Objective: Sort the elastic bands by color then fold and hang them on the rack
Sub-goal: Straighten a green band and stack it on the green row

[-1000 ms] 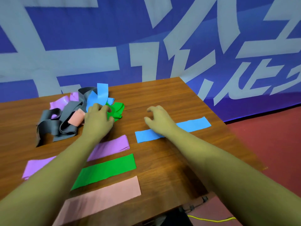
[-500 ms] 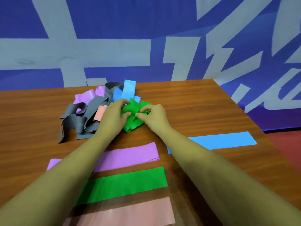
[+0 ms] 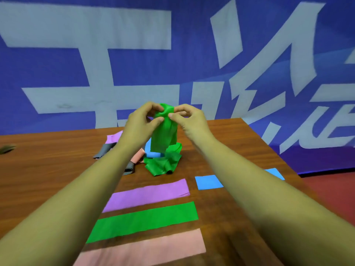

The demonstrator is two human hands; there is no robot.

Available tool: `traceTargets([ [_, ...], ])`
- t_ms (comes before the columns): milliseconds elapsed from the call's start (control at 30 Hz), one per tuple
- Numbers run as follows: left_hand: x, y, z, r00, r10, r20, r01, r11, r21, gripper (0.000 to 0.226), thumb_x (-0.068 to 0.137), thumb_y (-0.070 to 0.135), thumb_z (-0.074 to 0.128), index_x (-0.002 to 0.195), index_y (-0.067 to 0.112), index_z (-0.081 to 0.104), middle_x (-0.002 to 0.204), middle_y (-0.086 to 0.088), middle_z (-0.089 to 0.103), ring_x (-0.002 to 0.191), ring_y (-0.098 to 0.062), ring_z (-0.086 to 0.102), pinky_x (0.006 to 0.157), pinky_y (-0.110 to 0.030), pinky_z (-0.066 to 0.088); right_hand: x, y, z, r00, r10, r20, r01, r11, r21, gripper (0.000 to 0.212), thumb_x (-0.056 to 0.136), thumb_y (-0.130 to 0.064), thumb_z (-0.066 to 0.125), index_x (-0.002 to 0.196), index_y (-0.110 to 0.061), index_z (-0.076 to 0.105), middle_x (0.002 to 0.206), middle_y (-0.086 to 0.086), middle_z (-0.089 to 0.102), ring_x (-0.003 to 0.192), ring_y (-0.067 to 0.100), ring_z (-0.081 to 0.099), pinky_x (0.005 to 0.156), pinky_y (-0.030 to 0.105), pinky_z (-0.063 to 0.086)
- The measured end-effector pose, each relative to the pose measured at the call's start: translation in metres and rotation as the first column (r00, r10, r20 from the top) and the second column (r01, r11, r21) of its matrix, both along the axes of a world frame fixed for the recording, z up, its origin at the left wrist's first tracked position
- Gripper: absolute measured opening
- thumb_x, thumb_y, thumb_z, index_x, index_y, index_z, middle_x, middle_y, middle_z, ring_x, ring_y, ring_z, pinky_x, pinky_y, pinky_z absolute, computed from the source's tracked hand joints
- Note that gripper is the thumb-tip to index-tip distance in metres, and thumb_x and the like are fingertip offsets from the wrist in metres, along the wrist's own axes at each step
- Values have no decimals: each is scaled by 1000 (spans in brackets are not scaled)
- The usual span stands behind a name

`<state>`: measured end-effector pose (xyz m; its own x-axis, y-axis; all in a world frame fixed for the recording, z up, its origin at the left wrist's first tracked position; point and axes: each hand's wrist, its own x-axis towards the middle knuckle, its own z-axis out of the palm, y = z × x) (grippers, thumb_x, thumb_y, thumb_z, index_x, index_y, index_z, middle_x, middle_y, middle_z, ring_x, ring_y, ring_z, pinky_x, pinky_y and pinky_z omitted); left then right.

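Note:
A crumpled green band hangs in the air above the wooden table, its lower end still bunched on the tabletop. My left hand and my right hand both pinch its top end, close together. Behind my left arm lies a tangled pile of bands, with grey, purple, pink and blue pieces showing. Flat bands lie in rows nearer to me: purple, green, pink, and a blue one partly under my right arm.
A blue banner with large pale characters stands behind the table. The table's right edge drops to a red floor. A dark object lies at the table's far left. No rack is in view.
Both hands have lifted the green band up out of the pile. A second ago my right hand was by the flat blue band and my left was on the pile.

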<state>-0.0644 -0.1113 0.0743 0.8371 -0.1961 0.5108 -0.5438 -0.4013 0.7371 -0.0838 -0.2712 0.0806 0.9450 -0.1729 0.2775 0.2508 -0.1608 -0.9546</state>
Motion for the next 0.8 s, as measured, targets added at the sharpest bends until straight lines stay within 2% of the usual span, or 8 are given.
traceTargets([
  [167,-20,4,44,995,-100,-3,98,975,-199,28,85,1,66,97,25,57,99,-5,65,91,-17,60,85,-34,49,-21,2,47,996,-24,80,26,999,-18,8,84,-5,72,87,-9,66,65,-2,60,54,-1,56,58,12,45],
  [367,-51,6,72,984,-170,-60,136,920,-369,24,91,-5,59,98,18,56,82,-2,60,70,-2,59,66,-16,48,-51,2,74,999,44,26,-43,999,-26,15,82,-9,75,77,-15,62,70,-2,61,62,2,57,53,7,41],
  [433,-61,10,76,976,-199,-91,157,927,-342,24,92,-3,58,99,21,58,80,-2,57,71,-8,55,64,-19,45,-62,3,74,997,54,-51,-55,998,-30,17,79,-18,79,87,-14,64,82,0,65,72,6,60,54,10,42],
  [533,-78,24,81,919,-351,-179,288,909,-302,27,93,-6,54,102,19,57,79,-3,55,69,-12,53,64,-19,45,-78,1,76,996,72,-51,-72,997,4,36,83,-24,76,114,-12,63,114,7,66,103,16,63,76,23,48],
  [600,-88,33,82,856,-454,-245,380,876,-298,26,90,-2,58,108,17,56,80,-5,57,72,-19,53,65,-28,42,-88,2,77,971,218,-100,-209,973,95,35,90,-28,66,122,-14,61,121,8,66,114,20,62,96,37,47],
  [633,-93,37,82,834,-483,-266,406,864,-296,28,87,2,60,110,17,55,81,-7,58,76,-24,51,66,-34,38,-94,4,77,940,308,-146,-286,946,151,38,90,-31,63,124,-13,61,119,10,67,113,21,63,98,40,47],
  [733,-107,48,83,798,-515,-313,434,851,-296,33,81,9,61,113,15,54,81,-7,59,74,-23,48,64,-35,34,-110,15,75,848,464,-254,-441,886,144,46,85,-35,62,122,-7,61,102,18,56,93,27,57,72,29,50],
  [800,-116,54,83,780,-521,-346,437,850,-295,36,80,8,62,114,13,53,82,-8,61,71,-20,51,64,-29,36,-118,20,70,837,488,-248,-478,872,104,33,87,-22,64,112,-1,64,97,21,58,88,28,56,66,26,48],
])
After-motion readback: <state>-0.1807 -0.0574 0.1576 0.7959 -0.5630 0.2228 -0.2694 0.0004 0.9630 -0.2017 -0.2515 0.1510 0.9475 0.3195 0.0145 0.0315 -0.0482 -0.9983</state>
